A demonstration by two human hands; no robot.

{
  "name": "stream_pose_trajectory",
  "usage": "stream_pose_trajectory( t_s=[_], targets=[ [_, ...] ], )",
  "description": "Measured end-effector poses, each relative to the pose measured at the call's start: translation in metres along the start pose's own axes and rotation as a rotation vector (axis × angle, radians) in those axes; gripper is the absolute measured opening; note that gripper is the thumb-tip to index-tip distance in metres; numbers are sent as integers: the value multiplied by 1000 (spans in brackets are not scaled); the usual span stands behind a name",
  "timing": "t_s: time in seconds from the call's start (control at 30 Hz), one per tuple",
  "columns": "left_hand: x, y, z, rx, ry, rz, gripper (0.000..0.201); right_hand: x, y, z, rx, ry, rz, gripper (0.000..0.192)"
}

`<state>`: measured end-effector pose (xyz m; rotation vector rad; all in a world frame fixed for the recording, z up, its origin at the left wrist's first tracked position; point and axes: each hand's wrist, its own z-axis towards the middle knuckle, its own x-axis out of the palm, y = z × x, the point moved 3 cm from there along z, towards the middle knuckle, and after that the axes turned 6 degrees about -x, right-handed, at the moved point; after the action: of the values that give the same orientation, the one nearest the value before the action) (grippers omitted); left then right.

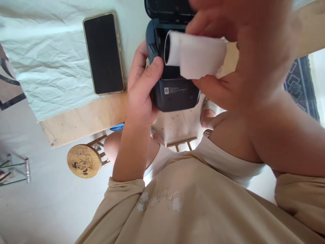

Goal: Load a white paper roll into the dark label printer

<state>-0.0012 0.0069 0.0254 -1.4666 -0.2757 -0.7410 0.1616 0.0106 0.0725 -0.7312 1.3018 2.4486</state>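
A dark blue-black portable label printer (175,98) is gripped at its left side by my left hand (143,83), the thumb lying on the rim of its open compartment. Its black lid (167,10) is tipped up at the far side. In front of the compartment, my right hand (243,57) pinches a white paper roll (200,56) between thumb and fingers. The roll lies sideways, its hollow end toward my left thumb, with a loose flap of paper around it. Whether the roll touches the printer I cannot tell.
A smartphone (103,54) in a clear case lies on a pale green cloth (50,61) over the wooden table (83,115). Below the table edge stands a round wooden stool (84,161) with a panda picture. A dark patterned rug (299,84) is at the right.
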Motion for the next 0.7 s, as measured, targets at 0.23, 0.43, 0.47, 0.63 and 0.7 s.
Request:
stream_pose_trajectory(
  t_s=[0.23, 0.43, 0.47, 0.63, 0.7],
  targets=[
    [1, 3, 0, -11, 46, -8, 22, 8, 24, 1, -342, -4, -508, 16],
    [3, 2, -2, -13, 62, -32, 27, 10, 19, 0, -446, -85, -376, 12],
    [2, 3, -1, -19, 77, -36, 27, 11, 16, 1, -434, -66, -362, 8],
    [-1, 8, 1, -55, 65, -41, 25, 11, 7, 2, -376, 3, -291, 6],
    [-3, 8, 1, -38, 19, -21, 24, 10, 10, -1, -421, -41, -314, 9]
  ],
)
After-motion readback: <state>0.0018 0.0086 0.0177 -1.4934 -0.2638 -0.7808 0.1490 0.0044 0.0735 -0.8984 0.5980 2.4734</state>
